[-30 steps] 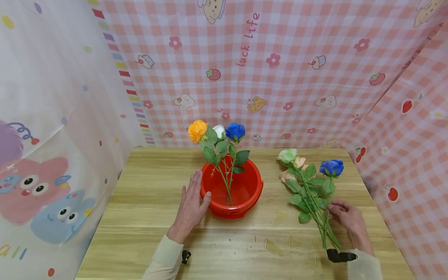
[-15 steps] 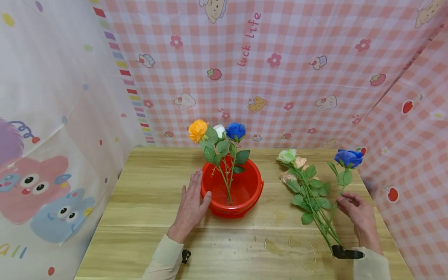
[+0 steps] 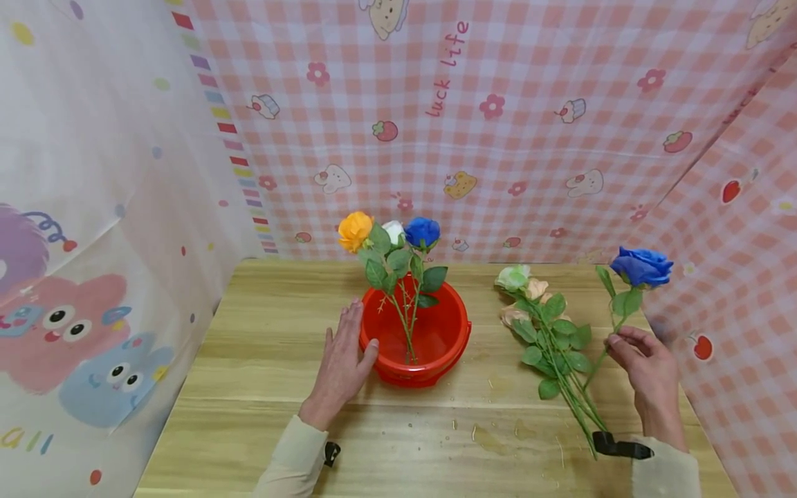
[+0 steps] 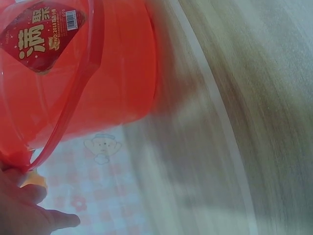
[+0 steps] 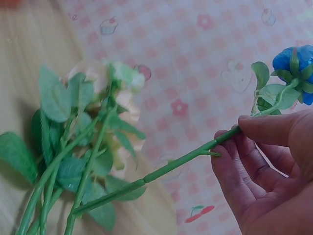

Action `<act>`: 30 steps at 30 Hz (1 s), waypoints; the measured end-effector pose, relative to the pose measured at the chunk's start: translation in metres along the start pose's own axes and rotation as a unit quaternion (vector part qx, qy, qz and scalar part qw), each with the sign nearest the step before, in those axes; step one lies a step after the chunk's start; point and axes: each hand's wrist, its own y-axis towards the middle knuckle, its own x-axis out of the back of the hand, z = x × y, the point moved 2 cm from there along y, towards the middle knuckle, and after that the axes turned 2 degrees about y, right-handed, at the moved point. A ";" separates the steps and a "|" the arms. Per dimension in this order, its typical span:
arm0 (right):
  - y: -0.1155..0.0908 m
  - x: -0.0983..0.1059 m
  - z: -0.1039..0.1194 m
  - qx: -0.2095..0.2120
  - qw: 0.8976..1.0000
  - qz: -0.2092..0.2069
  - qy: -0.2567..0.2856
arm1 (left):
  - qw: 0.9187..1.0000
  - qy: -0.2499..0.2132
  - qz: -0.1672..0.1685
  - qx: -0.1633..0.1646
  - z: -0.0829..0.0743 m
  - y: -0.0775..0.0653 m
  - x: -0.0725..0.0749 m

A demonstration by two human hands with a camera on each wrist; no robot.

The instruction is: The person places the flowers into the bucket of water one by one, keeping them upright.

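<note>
On the right of the head view, my right hand point(image 3: 649, 366) pinches the green stem of a blue artificial rose point(image 3: 641, 267) between thumb and fingers. In the right wrist view the rose's stem point(image 5: 171, 166) runs down across the other stems. Beside it lie pale green point(image 3: 513, 277) and peach roses point(image 3: 537, 288) with leafy stems. My left hand point(image 3: 341, 366), fingers straight, rests against the left side of a red bucket point(image 3: 459, 346). A yellow rose point(image 3: 355, 231), a white rose point(image 3: 394, 232) and another blue rose point(image 3: 423, 232) stand leaning in that bucket.
Drops and small puddles of water point(image 3: 488, 440) lie on the wooden table point(image 3: 261, 325) between bucket and loose roses. A pink checked cloth point(image 3: 373, 166) hangs behind the table. In the left wrist view the bucket's handle point(image 4: 73, 93) hangs down its side.
My right hand has moved right and slightly away from me, lifting the blue rose's head up and away from the pile. The left hand and bucket stay in place.
</note>
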 end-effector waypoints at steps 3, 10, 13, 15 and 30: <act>-0.001 -0.007 0.005 0.012 1.000 -0.006 0.002 | 1.000 0.005 0.000 -0.002 0.001 0.000 0.001; -0.006 -0.023 0.017 0.036 0.999 -0.010 0.029 | 1.000 0.008 0.007 0.000 0.001 0.001 0.002; -0.009 -0.029 0.022 0.040 0.998 -0.012 0.044 | 1.000 0.011 0.007 0.000 0.001 0.001 0.003; -0.010 -0.033 0.025 0.045 0.998 -0.013 0.051 | 1.000 0.015 0.004 -0.002 0.001 0.001 0.004; -0.024 -0.072 0.046 0.096 0.992 0.000 0.078 | 0.998 0.053 -0.013 -0.027 -0.003 0.001 0.005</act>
